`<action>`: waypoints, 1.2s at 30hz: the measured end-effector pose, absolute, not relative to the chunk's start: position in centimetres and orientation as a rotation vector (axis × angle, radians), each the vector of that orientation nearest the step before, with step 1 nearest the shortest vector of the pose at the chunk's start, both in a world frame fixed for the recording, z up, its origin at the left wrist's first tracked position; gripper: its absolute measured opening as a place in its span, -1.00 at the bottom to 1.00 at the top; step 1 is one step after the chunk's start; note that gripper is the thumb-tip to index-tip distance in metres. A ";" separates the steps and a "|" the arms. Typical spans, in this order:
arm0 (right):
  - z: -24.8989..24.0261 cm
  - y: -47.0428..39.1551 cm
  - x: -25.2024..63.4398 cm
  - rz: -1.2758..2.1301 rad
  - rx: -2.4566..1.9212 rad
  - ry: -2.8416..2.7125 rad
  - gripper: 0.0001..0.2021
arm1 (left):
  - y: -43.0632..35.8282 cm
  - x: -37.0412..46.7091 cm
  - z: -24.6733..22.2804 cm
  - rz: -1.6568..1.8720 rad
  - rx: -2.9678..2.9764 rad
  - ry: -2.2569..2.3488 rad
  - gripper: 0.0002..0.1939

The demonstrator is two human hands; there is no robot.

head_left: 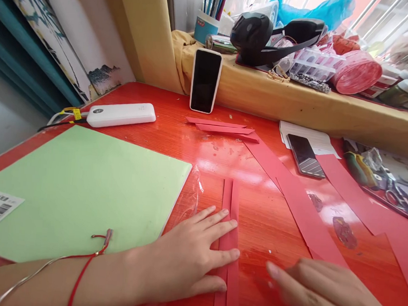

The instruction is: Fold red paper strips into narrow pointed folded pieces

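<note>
My left hand (pixel 197 252) lies flat with its fingers spread on a narrow red paper strip (pixel 236 202). The strip has a lengthwise fold and runs towards me on the red table. My right hand (pixel 323 292) hovers at the lower right, apart from the strip and blurred by motion. One of its digits points left and the others look curled; whether anything is in them is hidden. Long flat red paper strips (pixel 298 206) lie beyond the right hand. Several folded red strips (pixel 223 128) rest near the back of the table.
A large green sheet pack (pixel 93 187) with a barcode label covers the left. Behind it lies a white power bank (pixel 121 114) with cables. A phone (pixel 205 81) leans at the back; another phone (pixel 305 155) lies right, near scissors (pixel 398 192). The ledge (pixel 250 91) carries assorted supplies.
</note>
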State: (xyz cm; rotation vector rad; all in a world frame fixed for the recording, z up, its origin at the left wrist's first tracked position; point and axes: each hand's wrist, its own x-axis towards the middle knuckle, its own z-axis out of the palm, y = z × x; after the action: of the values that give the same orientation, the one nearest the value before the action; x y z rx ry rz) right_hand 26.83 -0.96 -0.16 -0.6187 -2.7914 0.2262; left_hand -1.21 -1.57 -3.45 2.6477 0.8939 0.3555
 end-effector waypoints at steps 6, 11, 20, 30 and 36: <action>-1.2 2.6 25.2 0.128 -0.587 -2.918 -0.62 | -2.4 -0.8 -3.4 0.469 2.634 0.976 -0.71; -1.9 4.3 25.1 0.112 -0.645 -2.995 -0.56 | -2.2 -0.9 -3.4 0.483 2.674 0.954 -0.72; -1.7 7.3 24.8 -0.040 -0.743 -2.973 -0.57 | -2.2 -1.0 -3.6 0.487 2.751 0.966 -0.72; -2.7 11.1 24.5 -0.225 -0.933 -2.915 -0.60 | -1.9 -1.0 -3.4 0.483 2.756 0.937 -0.72; -2.6 11.8 24.9 -0.431 -1.067 -2.764 -0.56 | -2.1 -1.2 -3.7 0.512 2.737 0.914 -0.73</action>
State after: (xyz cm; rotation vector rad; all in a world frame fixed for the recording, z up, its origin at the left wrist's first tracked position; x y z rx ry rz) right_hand 24.95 11.79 -2.65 -1.0670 -2.7643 -0.4305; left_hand -1.18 -2.10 -3.67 2.7367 0.9139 0.5119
